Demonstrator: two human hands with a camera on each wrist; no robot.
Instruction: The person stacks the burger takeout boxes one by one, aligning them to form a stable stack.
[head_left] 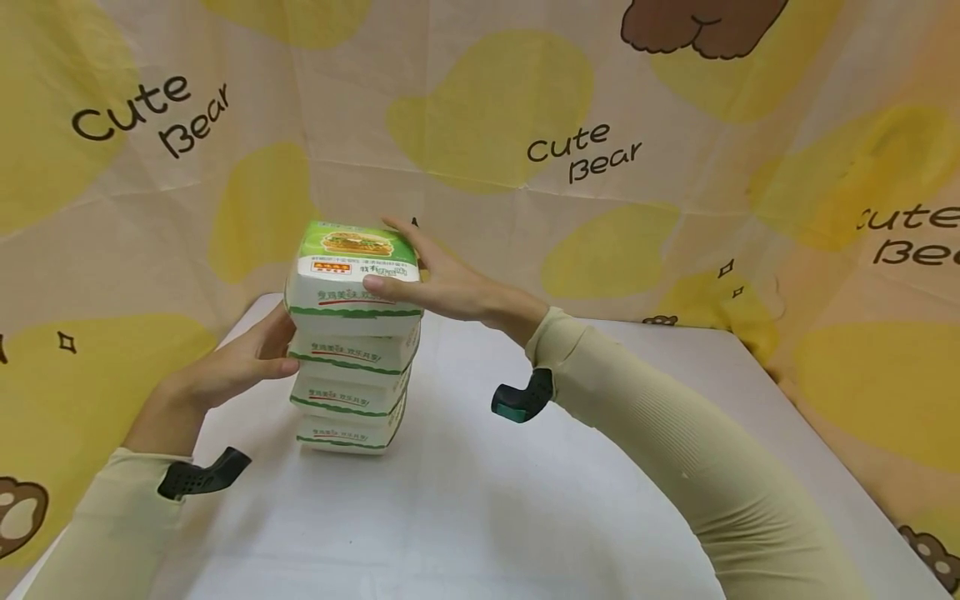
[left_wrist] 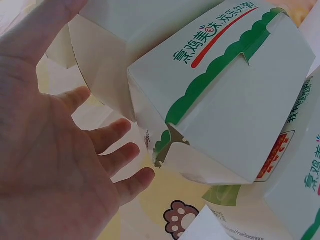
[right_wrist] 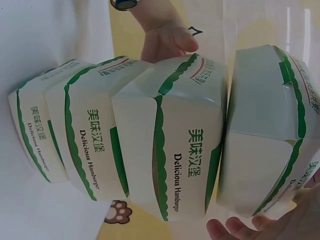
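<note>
Several white and green paper hamburger boxes stand in a leaning stack. The top box (head_left: pixel 352 292), with a burger picture on its lid, sits slightly askew over the second box (head_left: pixel 360 348). My right hand (head_left: pixel 450 283) grips the top box from its right side, thumb on the front face and fingers toward the back. In the right wrist view, a narrow gap shows between the top box (right_wrist: pixel 265 95) and the box below (right_wrist: pixel 185 145). Beside the stack's left side is my left hand (head_left: pixel 240 358), thumb by the second box; the left wrist view shows its fingers spread and extended.
The stack rises from a white tabletop (head_left: pixel 465 500), with its bottom box (head_left: pixel 341 437) resting there. Behind and around the table hangs a yellow patterned cloth (head_left: pixel 480 108) printed with "Cute Bear". Black wrist mounts (head_left: pixel 204 475) are on both sleeves.
</note>
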